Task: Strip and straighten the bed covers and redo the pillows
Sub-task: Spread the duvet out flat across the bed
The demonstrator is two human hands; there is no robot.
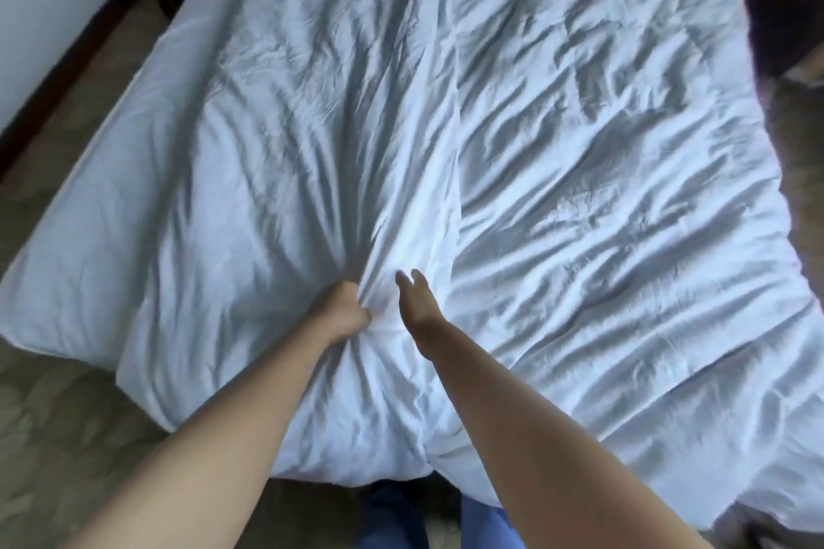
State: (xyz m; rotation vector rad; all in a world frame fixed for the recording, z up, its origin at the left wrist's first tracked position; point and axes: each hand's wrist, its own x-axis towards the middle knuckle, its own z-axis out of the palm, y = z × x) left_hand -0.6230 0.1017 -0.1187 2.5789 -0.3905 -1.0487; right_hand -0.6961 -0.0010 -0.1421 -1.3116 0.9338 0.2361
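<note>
While the left hand [345,310] bunches a fistful of white duvet [557,156], the right hand [417,299] lies on it, fingers straight and together. Duvet: rumpled, spread over the bed above patterned carpet [67,428].

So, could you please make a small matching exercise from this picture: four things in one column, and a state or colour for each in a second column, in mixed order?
Column 1:
1. left hand
2. right hand
3. duvet
4. floor

Column 2:
a. white, very creased
b. fingers straight, over the cloth
c. greenish, patterned
d. grips a bunch of cloth

Pairs: 1-d, 2-b, 3-a, 4-c
</note>
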